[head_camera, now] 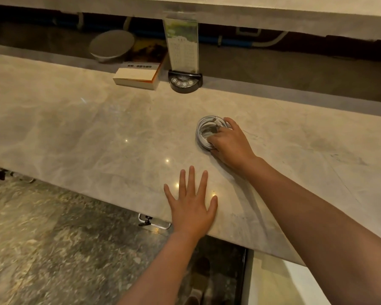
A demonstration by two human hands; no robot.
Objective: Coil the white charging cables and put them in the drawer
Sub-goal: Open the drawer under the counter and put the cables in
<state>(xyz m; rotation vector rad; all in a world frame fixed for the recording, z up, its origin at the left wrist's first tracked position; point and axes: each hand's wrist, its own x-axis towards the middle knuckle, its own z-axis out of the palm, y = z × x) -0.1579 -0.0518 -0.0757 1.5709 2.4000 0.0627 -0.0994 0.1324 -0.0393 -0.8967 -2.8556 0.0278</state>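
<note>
right hand (229,143) curled in a grip around coiled white cables (204,130) on marble surface (97,128), left hand (193,203) flat, fingers spread, near the front edge.

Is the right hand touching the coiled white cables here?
Touching. The head view shows the right hand over the coiled white cables on the counter, its fingers curled around the bundle's near side.

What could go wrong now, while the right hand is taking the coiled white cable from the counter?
1. The right hand grips only one side of the coiled cable; nothing seems to tie the loops, so they may spring open when lifted.
2. No open drawer shows, and the left hand lies flat at the counter edge, so opening one may mean a one-handed carry.
</note>
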